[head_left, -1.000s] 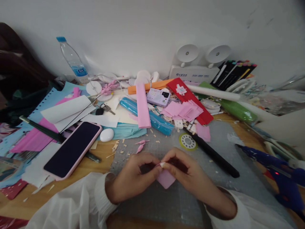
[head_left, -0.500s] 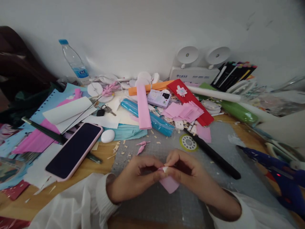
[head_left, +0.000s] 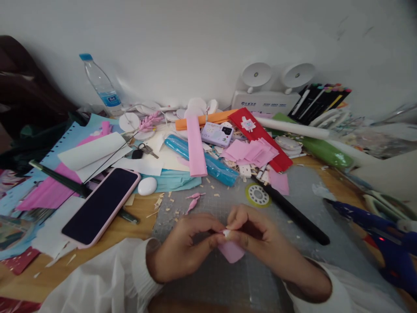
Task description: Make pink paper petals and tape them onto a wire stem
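A small piece of pink crepe paper is pinched between both hands above the grey cutting mat. My left hand grips its upper left edge with thumb and forefinger. From the other side, my right hand pinches the same edge, close against the left fingertips. A tiny white bit shows between the fingertips; what it is I cannot make out. Just beyond my left hand lie two twisted pink paper buds. The lower part of the paper hangs free below my thumbs.
A phone lies left, near a white oval case. Cut pink squares are piled behind my hands. A black-handled tool, a tape roll and a blue glue gun lie right. A water bottle stands at the back.
Both hands stay together on the pink paper. The fingertips have shifted very slightly, and the paper's upper edge is a little more covered by them.
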Motion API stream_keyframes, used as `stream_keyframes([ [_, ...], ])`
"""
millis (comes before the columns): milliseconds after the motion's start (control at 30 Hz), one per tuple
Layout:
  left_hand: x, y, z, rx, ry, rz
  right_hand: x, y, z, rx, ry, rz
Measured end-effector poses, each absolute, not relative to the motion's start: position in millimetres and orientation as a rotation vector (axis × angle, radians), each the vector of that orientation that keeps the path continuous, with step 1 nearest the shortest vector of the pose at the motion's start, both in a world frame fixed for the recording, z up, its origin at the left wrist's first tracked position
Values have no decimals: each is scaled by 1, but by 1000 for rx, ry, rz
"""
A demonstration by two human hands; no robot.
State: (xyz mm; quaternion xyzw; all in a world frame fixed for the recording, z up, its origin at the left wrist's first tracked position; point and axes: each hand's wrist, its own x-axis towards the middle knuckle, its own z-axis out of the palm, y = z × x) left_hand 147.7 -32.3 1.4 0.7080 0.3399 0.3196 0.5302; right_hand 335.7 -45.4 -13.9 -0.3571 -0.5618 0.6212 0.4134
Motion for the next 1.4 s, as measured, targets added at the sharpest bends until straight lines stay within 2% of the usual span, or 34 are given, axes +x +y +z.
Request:
stream_keyframes([
  [400,148,-34,-1,1810,814,775,336,-47,-11,-949,-1471,1563],
  [700,148,-30,3,1386,825,612,336,-49,-12,-961,-1504,1479],
  [1067,148,-26,-3,1234,827,588,334,-46,-15,-960,-1522,1486],
  [1400,149,-30,-1,1440,844,622,332,-47,-9,-1006,-1481,1529],
])
